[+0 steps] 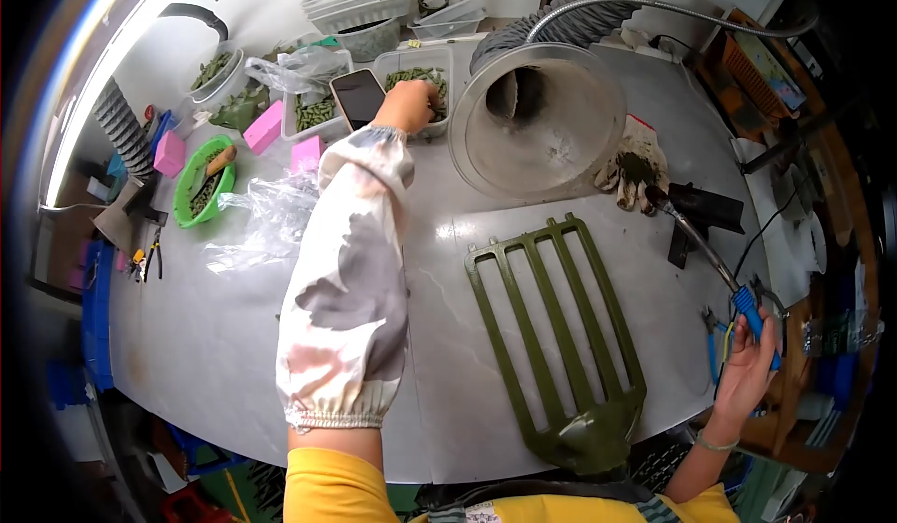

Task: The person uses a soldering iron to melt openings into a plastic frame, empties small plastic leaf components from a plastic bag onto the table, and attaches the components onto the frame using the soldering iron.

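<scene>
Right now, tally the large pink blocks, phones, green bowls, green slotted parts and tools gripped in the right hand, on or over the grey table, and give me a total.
Large pink blocks: 3
Phone: 1
Green bowl: 1
Green slotted part: 1
Blue-handled tool in the right hand: 1
Total: 7

A pale, glossy oversleeve (350, 289) with gathered cuffs covers the left arm. The short-sleeved top (336, 487) is yellow; a thin bracelet (717, 443) rings the right wrist.

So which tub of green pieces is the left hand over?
The rectangular tub right of the smartphone; only it has the left hand over it.
</scene>
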The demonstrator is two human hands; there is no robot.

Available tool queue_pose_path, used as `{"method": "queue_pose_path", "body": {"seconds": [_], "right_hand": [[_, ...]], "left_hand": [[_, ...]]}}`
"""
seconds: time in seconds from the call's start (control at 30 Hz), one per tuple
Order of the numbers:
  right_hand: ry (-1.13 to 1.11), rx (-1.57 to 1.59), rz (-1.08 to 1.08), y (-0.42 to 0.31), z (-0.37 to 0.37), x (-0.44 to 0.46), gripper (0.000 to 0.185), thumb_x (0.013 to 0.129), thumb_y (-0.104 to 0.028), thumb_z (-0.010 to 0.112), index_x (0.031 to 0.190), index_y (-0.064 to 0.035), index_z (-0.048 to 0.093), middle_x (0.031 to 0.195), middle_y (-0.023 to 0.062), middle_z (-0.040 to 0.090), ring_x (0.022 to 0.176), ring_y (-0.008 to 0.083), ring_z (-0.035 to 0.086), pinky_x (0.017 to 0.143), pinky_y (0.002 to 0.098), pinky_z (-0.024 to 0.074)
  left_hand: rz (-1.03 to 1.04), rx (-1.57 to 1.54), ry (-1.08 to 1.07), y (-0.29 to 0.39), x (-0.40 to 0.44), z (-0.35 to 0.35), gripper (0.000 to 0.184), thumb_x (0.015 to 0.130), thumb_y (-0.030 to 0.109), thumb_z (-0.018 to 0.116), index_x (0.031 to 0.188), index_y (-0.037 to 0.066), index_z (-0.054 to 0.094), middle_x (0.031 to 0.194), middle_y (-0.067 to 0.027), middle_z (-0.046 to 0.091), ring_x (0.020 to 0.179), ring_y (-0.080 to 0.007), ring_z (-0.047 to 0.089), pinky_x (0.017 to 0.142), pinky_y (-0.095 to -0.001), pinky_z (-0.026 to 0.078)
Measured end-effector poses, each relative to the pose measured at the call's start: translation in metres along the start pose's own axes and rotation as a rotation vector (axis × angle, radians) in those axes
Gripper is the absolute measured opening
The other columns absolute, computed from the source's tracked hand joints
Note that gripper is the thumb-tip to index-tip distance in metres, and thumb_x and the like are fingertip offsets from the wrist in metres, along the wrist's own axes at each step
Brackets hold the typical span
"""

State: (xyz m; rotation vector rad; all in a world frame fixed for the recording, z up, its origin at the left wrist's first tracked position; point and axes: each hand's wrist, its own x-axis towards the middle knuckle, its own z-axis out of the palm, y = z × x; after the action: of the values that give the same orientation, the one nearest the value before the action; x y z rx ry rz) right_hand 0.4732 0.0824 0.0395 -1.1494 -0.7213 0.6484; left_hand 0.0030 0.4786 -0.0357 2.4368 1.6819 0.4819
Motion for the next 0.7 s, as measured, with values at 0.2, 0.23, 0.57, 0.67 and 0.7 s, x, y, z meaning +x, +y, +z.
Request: {"method": "queue_pose_path", "body": {"seconds": [0.2,0.23,0.57,0.67,0.7], "right_hand": [[0.008,0.05,0.041,0.007,-0.003,0.002,0.03,0.102,-0.019,0.055,0.121,0.0047,0.061,0.116,0.01,0.064,0.099,0.0163,0.064,0.09,0.0277,0.0535],[0.005,0.053,0.036,0.007,-0.002,0.001,0.031,0.102,-0.019,0.055,0.121,0.0049,0.061,0.115,0.0101,0.064,0.098,0.0163,0.064,0.09,0.0276,0.0536],[0.001,0.085,0.037,-0.005,-0.002,-0.009,0.029,0.102,-0.019,0.055,0.117,0.0048,0.063,0.106,0.0108,0.068,0.096,0.016,0.066,0.088,0.0264,0.0553],[0.0,0.086,0.05,-0.006,0.0,-0.01,0.029,0.102,-0.019,0.055,0.118,0.0041,0.063,0.108,0.0106,0.067,0.096,0.0158,0.066,0.088,0.0265,0.0553],[-0.002,0.09,0.052,-0.005,0.0,-0.01,0.029,0.102,-0.019,0.055,0.118,0.0039,0.063,0.109,0.0105,0.067,0.097,0.0158,0.066,0.089,0.0265,0.0552]], "left_hand": [[-0.101,-0.31,0.361,0.017,-0.052,-0.035,0.023,0.078,0.008,0.071,0.1,0.007,0.076,0.088,-0.0163,0.073,0.084,-0.0312,0.072,0.078,-0.0355,0.055],[-0.156,-0.365,0.338,0.023,-0.062,-0.045,0.023,0.078,0.008,0.071,0.1,0.007,0.075,0.088,-0.0159,0.074,0.083,-0.0291,0.072,0.078,-0.035,0.055],[-0.177,-0.216,-0.472,0.053,-0.139,-0.077,0.031,0.075,0.001,0.074,0.106,0.007,0.074,0.093,-0.0112,0.073,0.083,-0.0191,0.071,0.076,-0.0316,0.055],[-0.046,-0.16,-0.453,0.061,-0.16,-0.07,0.037,0.078,0.002,0.073,0.114,0.008,0.069,0.101,-0.0122,0.069,0.084,-0.0227,0.07,0.077,-0.034,0.055],[-0.025,-0.146,-0.346,0.059,-0.169,-0.064,0.037,0.079,0.003,0.072,0.115,0.009,0.067,0.101,-0.0121,0.067,0.084,-0.0237,0.069,0.077,-0.0347,0.055]]}}
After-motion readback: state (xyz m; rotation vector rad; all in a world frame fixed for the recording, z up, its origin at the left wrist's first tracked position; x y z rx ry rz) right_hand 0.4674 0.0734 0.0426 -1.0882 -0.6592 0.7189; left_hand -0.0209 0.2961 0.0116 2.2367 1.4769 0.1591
